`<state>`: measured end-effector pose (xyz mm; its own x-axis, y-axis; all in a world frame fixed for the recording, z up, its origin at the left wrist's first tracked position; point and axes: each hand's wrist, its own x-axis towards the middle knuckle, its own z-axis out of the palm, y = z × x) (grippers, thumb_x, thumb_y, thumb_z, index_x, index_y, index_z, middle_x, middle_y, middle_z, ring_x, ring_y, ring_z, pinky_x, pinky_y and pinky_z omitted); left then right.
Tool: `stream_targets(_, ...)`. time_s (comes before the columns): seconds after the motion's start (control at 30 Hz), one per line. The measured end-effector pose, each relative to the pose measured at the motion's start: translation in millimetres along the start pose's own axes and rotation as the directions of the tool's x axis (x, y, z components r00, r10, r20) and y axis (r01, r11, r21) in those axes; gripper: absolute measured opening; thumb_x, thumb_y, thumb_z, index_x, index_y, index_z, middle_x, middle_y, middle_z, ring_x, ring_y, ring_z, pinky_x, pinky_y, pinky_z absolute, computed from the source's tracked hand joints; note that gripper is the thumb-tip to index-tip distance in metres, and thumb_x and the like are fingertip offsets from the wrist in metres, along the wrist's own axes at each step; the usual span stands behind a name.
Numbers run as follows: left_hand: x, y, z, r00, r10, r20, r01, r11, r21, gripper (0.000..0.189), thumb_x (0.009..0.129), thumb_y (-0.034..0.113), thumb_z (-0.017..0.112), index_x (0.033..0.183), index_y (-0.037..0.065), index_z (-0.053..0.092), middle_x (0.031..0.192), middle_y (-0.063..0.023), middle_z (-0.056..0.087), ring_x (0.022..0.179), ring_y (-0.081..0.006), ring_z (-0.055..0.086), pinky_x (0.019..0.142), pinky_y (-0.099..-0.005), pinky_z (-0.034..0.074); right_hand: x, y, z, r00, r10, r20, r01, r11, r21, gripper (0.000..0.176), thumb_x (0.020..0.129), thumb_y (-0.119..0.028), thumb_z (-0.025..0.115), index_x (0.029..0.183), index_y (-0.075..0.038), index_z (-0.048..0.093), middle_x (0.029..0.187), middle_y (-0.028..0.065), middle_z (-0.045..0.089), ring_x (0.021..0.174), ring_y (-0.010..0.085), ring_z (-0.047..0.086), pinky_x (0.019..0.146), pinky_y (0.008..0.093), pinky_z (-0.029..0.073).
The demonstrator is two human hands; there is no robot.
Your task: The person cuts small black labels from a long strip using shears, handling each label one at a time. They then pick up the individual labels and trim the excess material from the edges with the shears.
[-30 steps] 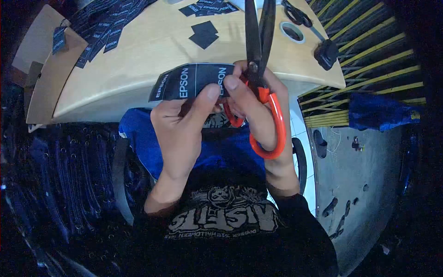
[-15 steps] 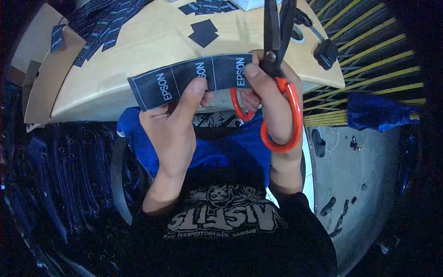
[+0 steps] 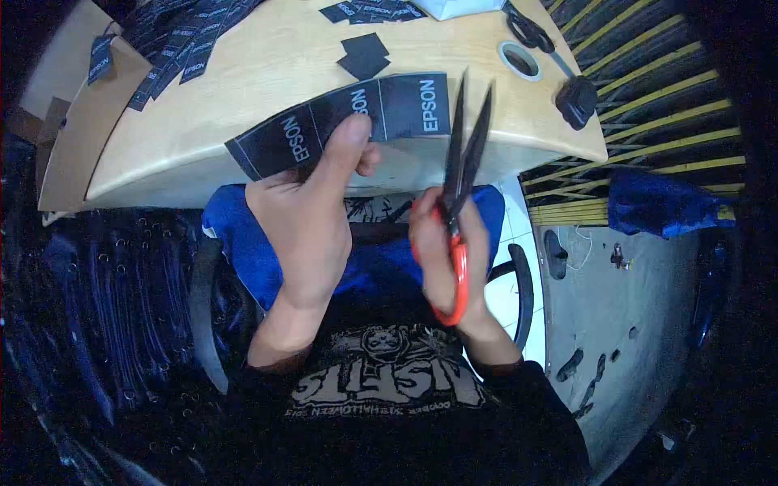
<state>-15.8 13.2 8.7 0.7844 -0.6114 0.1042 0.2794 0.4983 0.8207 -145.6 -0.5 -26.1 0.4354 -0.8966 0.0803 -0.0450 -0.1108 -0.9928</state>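
A black strip (image 3: 405, 105) printed with several EPSON labels is pinched between the thumb and fingers of my left hand (image 3: 304, 227), above the table's near edge. My right hand (image 3: 454, 251) is wrapped round the red handles of the scissors (image 3: 466, 154). Their dark blades point up, slightly parted, just right of the strip's right end. Small black cut pieces (image 3: 364, 57) lie on the table beyond the strip.
On the pale wooden table (image 3: 267, 69) are a pile of EPSON labels (image 3: 182, 44) at the back left, more labels (image 3: 377, 10) at the back, a tape roll (image 3: 519, 61) and a black clamp-like object (image 3: 575, 101) at the right. A cardboard box (image 3: 89, 121) stands left.
My right hand has let go of the strip's right end and moved down and left with the scissors. The strip's right end has risen slightly in my left hand.
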Motion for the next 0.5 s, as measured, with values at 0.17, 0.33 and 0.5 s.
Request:
stream_targets(0.17,-2.6,-3.9,-2.5,1.0,0.0,-0.005,0.0,0.997,0.072,0.009,0.077,0.002,0.067,0.083,-0.003,0.063,0.073,-0.0051,0.063,0.06,-0.0097,0.058,0.055,-0.0224,0.046,-23.6,-0.5,7.7,0.995,0.03,0.092,-0.015,0.987,-0.161,0.028,0.077,-0.016,0.067,0.093,-0.003,0.048,0.065,0.006,0.052,0.055,0.0113,0.05,0.052,0.0258,0.042)
stream_targets(0.33,-10.0,-0.4,-1.2,1.0,0.003,0.008,-0.005,0.989,0.147,0.009,0.077,0.005,0.068,0.081,-0.002,0.064,0.071,-0.0033,0.063,0.06,-0.0068,0.057,0.056,-0.0203,0.046,-14.1,-13.6,11.1,0.983,-0.057,0.175,0.099,0.966,-0.24,0.032,0.078,-0.021,0.067,0.094,-0.002,0.048,0.062,0.0102,0.054,0.05,0.0183,0.055,0.049,0.029,0.044)
stream_targets(0.5,-10.5,8.3,-3.4,0.999,0.012,0.032,-0.018,0.981,0.195,0.008,0.078,0.005,0.067,0.081,-0.002,0.065,0.07,-0.003,0.063,0.061,-0.0072,0.058,0.057,-0.0205,0.046,-10.8,-20.9,19.9,0.985,-0.064,0.161,0.091,0.982,-0.166,0.027,0.085,-0.027,0.057,0.09,-0.002,0.047,0.065,0.0005,0.043,0.058,0.0069,0.038,0.051,0.0223,0.033)
